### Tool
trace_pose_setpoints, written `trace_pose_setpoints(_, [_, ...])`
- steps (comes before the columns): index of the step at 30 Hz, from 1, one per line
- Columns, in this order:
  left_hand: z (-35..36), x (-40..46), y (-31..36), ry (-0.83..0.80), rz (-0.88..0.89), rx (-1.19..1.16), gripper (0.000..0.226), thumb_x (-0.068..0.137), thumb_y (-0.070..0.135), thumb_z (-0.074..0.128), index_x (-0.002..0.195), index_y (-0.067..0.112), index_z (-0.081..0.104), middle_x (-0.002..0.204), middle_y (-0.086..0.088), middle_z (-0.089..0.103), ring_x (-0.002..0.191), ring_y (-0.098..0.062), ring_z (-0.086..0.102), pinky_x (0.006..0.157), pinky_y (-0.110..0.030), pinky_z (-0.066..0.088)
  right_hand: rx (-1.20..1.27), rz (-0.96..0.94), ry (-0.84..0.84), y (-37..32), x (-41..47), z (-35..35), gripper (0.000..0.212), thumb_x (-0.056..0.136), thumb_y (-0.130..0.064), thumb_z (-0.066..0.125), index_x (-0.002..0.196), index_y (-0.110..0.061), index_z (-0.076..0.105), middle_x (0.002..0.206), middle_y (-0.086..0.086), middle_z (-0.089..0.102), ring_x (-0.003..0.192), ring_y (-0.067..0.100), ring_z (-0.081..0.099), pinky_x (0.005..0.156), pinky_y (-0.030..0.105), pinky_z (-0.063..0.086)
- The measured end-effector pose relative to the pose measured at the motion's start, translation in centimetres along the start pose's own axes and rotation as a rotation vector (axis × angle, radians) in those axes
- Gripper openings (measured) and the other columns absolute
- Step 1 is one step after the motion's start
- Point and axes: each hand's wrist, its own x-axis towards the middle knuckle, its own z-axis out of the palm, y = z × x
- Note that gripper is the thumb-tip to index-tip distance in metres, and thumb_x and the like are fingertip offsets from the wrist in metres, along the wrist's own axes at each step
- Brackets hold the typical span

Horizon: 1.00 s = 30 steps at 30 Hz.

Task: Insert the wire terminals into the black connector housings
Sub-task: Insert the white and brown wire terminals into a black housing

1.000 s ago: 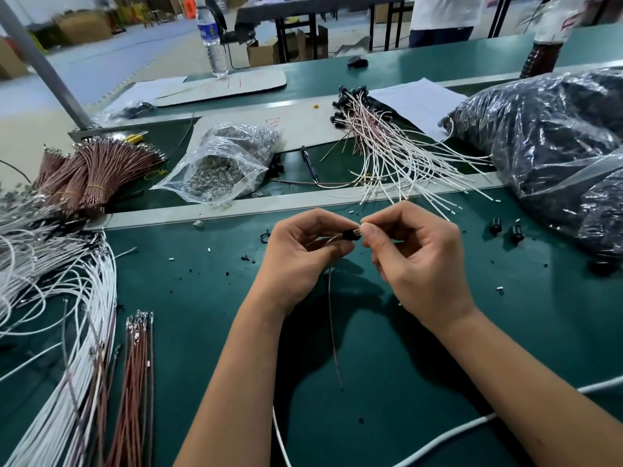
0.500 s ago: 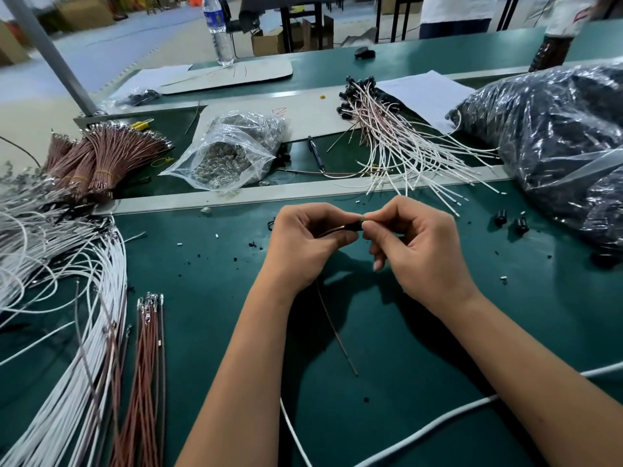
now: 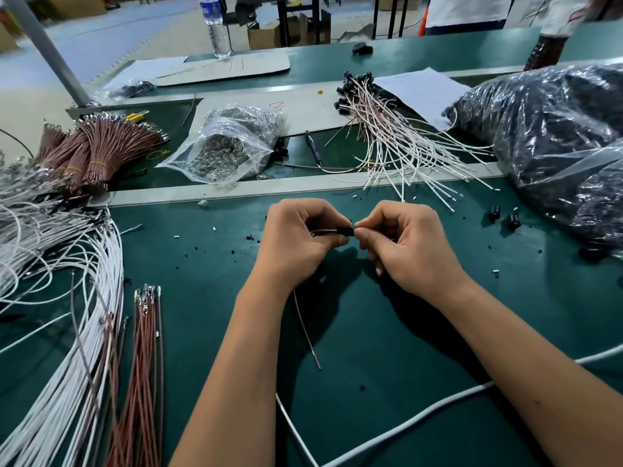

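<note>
Above the green table [image 3: 421, 365], our left hand [image 3: 296, 244] pinches the wire [image 3: 305, 326]; the black housing [image 3: 345, 230], pinched by our right hand [image 3: 411, 244], lies at three o'clock (axis three-to-nine).

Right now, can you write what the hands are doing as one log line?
step: inserting terminal | left hand: pinches brown wire | right hand: pinches black connector housing | place: above green table

Water bottle [image 3: 214, 26], black pen [image 3: 313, 152], perhaps paper sheets [image 3: 424, 91] beyond.
</note>
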Motion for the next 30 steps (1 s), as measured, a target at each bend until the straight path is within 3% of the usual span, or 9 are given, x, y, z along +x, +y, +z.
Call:
trace_pose_setpoints(4, [0.08,-0.02,-0.14,0.007,0.019,0.023,0.019,0.071,-0.005,0.086,0.08,0.011,0.079,0.077,0.003,0.077,0.074,-0.011,0.074,0.071,-0.026,0.058,0.082,0.058,-0.011,0.01,0.07,-0.18,0.015,0.091,0.0,0.074,0.08,-0.005,0.067,0.059,0.005,0.066,0.039,0.017,0.057,0.04,0.025,0.044])
trace_pose_setpoints(11, [-0.04,-0.05,-0.28,-0.028,-0.055,-0.179,0.02,0.07,-0.005,0.087,0.078,0.011,0.078,0.079,-0.01,0.077,0.074,-0.019,0.07,0.075,-0.04,0.058,0.244,0.049,-0.031,-0.22,0.01,-0.33,0.008,0.091,0.006,0.072,0.085,0.005,0.066,0.063,0.007,0.066,0.047,0.017,0.058,0.042,0.025,0.051])
trace_pose_setpoints(17, [0.03,-0.25,-0.59,-0.044,-0.111,-0.332,0.021,0.071,-0.009,0.084,0.078,0.009,0.076,0.081,-0.011,0.078,0.074,-0.016,0.071,0.074,-0.026,0.057,0.363,0.074,-0.072,-0.36,0.11,-0.45,0.004,0.09,0.002,0.073,0.087,0.003,0.071,0.068,0.011,0.068,0.052,0.017,0.06,0.045,0.025,0.053])
trace_pose_setpoints(22, [0.11,-0.15,-0.5,0.006,-0.134,-0.408,0.025,0.069,-0.013,0.082,0.075,0.01,0.074,0.081,-0.01,0.077,0.075,-0.017,0.072,0.077,-0.025,0.059,0.524,0.162,-0.075,-0.39,0.39,-0.73,0.021,0.086,-0.019,0.075,0.094,-0.001,0.077,0.077,0.017,0.073,0.059,0.018,0.065,0.052,0.024,0.056])
trace_pose_setpoints(30, [0.27,-0.14,-0.3,0.012,-0.147,-0.387,0.025,0.069,-0.013,0.083,0.076,0.009,0.075,0.08,-0.008,0.078,0.074,-0.015,0.072,0.074,-0.023,0.058,0.49,0.178,-0.046,-0.1,0.49,-0.69,0.012,0.081,-0.015,0.077,0.082,-0.003,0.073,0.068,0.014,0.071,0.055,0.018,0.067,0.053,0.023,0.057])
